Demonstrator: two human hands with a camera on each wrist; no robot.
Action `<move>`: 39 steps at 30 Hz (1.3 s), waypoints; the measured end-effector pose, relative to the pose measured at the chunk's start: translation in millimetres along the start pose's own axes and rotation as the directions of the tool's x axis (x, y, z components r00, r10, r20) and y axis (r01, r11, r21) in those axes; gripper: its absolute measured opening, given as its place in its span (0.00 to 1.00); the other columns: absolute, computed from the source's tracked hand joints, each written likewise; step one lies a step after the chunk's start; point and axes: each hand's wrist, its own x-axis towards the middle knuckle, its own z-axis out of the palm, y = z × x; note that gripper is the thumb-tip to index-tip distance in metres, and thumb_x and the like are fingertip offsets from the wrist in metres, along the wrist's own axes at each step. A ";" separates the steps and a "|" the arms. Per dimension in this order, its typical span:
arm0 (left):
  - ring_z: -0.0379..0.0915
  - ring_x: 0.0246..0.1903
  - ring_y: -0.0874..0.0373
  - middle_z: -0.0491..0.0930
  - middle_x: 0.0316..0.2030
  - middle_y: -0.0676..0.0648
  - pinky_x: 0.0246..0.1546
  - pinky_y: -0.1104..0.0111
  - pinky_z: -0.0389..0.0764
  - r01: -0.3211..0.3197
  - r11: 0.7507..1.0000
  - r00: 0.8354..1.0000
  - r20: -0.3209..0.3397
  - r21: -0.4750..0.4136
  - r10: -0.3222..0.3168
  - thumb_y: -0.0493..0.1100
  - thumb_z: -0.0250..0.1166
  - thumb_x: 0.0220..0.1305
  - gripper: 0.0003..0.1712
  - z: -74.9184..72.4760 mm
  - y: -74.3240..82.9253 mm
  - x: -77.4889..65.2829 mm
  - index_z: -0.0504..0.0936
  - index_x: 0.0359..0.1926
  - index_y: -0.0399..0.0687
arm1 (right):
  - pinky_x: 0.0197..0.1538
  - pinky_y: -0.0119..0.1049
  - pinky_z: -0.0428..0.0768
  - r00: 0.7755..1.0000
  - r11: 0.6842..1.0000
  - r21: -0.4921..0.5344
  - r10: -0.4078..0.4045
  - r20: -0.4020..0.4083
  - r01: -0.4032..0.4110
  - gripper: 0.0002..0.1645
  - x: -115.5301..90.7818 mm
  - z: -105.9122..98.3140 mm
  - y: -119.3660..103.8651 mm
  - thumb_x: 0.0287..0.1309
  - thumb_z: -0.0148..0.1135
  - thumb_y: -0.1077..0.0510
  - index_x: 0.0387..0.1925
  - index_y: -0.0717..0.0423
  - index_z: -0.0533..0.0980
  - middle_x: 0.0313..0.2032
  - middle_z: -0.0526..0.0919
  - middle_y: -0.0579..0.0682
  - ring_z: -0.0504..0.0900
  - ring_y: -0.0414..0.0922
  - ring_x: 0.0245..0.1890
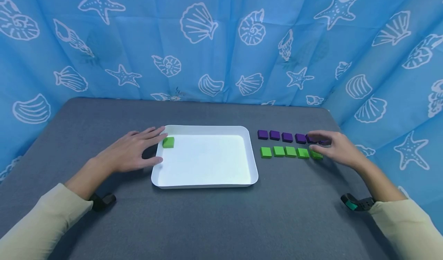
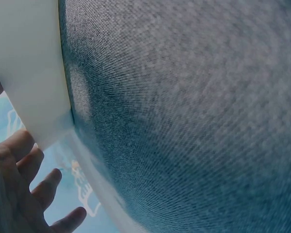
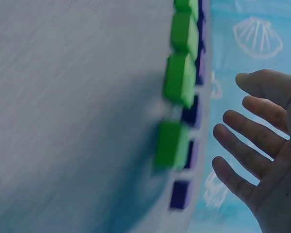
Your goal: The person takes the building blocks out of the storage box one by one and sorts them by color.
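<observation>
A white rectangular tray (image 1: 207, 160) lies on the table with one green square block (image 1: 168, 142) in its far left corner. At the tray's left rim is my left hand (image 1: 129, 152), fingers spread and holding nothing. The left wrist view shows its fingers by the tray's outer wall (image 2: 29, 63); whether they touch it I cannot tell. My right hand (image 1: 333, 148) hovers over the right end of two block rows, its thumb and fingers apart. The near row is of green blocks (image 1: 290, 151), the far one of purple blocks (image 1: 287, 137). The right hand partly hides the end blocks.
Grey cloth covers the table (image 1: 221, 221). Behind it hangs a blue curtain (image 1: 221, 44) with white shell and starfish prints. Dark bands sit at both wrists, the right band (image 1: 358, 203) having a green patch.
</observation>
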 end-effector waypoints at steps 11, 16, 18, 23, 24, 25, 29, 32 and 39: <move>0.49 0.74 0.39 0.51 0.77 0.45 0.65 0.33 0.56 -0.013 1.000 1.000 -0.016 0.004 0.013 0.70 0.55 0.66 0.47 -1.2 -0.2 -1.0 0.56 0.78 0.53 | 0.53 0.57 0.79 0.988 0.988 0.112 -0.114 0.106 0.102 0.24 61.4 11.0 -64.7 0.64 0.66 0.59 0.59 0.63 0.76 0.53 0.83 0.62 0.82 0.57 0.52; 0.49 0.74 0.38 0.51 0.77 0.44 0.64 0.33 0.56 -0.014 1.000 1.000 -0.008 0.010 0.014 0.70 0.55 0.67 0.47 -2.4 0.6 -1.6 0.56 0.78 0.52 | 0.57 0.54 0.78 0.973 0.970 0.197 -0.174 0.154 0.142 0.27 95.6 24.8 -105.3 0.62 0.68 0.58 0.61 0.63 0.76 0.56 0.81 0.60 0.82 0.54 0.54; 0.49 0.74 0.38 0.51 0.77 0.44 0.64 0.33 0.56 -0.012 1.000 1.000 -0.006 0.014 0.012 0.70 0.54 0.67 0.47 -2.8 0.9 -1.6 0.56 0.78 0.52 | 0.57 0.53 0.78 0.965 0.960 0.226 -0.203 0.168 0.163 0.28 109.1 29.3 -121.7 0.61 0.69 0.58 0.61 0.63 0.76 0.57 0.81 0.60 0.83 0.53 0.54; 0.49 0.74 0.38 0.50 0.77 0.44 0.65 0.33 0.55 -0.013 1.000 1.000 -0.003 0.022 0.013 0.71 0.54 0.66 0.48 -2.8 0.9 -0.9 0.55 0.78 0.52 | 0.58 0.48 0.79 0.950 0.950 0.246 -0.243 0.194 0.192 0.28 138.2 37.9 -160.2 0.60 0.70 0.57 0.61 0.61 0.76 0.57 0.81 0.57 0.83 0.51 0.54; 0.49 0.74 0.38 0.50 0.77 0.44 0.65 0.33 0.55 -0.013 1.000 1.000 -0.004 0.023 0.013 0.70 0.55 0.66 0.48 -2.7 1.0 -0.8 0.55 0.78 0.52 | 0.58 0.47 0.79 0.949 0.949 0.248 -0.245 0.200 0.193 0.28 143.1 40.0 -166.7 0.60 0.70 0.57 0.61 0.61 0.76 0.58 0.81 0.56 0.83 0.50 0.54; 0.49 0.74 0.39 0.50 0.77 0.44 0.65 0.33 0.55 -0.013 1.000 1.000 -0.003 0.023 0.013 0.70 0.55 0.66 0.48 -2.6 0.5 -0.7 0.55 0.78 0.52 | 0.58 0.46 0.79 0.947 0.949 0.246 -0.249 0.203 0.197 0.28 147.9 42.7 -172.7 0.60 0.70 0.57 0.61 0.60 0.76 0.57 0.81 0.56 0.83 0.50 0.54; 0.49 0.74 0.39 0.50 0.77 0.44 0.65 0.34 0.56 -0.012 1.000 1.000 -0.003 0.022 0.012 0.70 0.55 0.66 0.48 -2.2 -0.4 -0.4 0.56 0.78 0.51 | 0.57 0.42 0.79 0.936 0.947 0.255 -0.259 0.237 0.197 0.29 163.9 58.8 -190.3 0.59 0.71 0.57 0.61 0.60 0.76 0.57 0.82 0.55 0.84 0.48 0.52; 0.49 0.74 0.39 0.50 0.77 0.44 0.65 0.34 0.56 -0.011 1.000 1.000 -0.002 0.021 0.011 0.70 0.55 0.66 0.48 -2.1 -0.5 -0.2 0.56 0.78 0.52 | 0.57 0.42 0.80 0.922 0.943 0.266 -0.272 0.275 0.199 0.29 172.5 73.6 -200.1 0.59 0.71 0.56 0.60 0.61 0.76 0.56 0.82 0.55 0.84 0.47 0.51; 0.48 0.74 0.37 0.50 0.77 0.43 0.65 0.33 0.55 -0.004 1.000 1.000 0.011 0.006 0.004 0.72 0.54 0.66 0.49 -3.0 1.0 0.1 0.55 0.78 0.53 | 0.58 0.43 0.79 0.892 0.936 0.274 -0.307 0.331 0.221 0.30 184.9 105.7 -222.6 0.58 0.71 0.57 0.60 0.63 0.76 0.57 0.82 0.59 0.84 0.48 0.51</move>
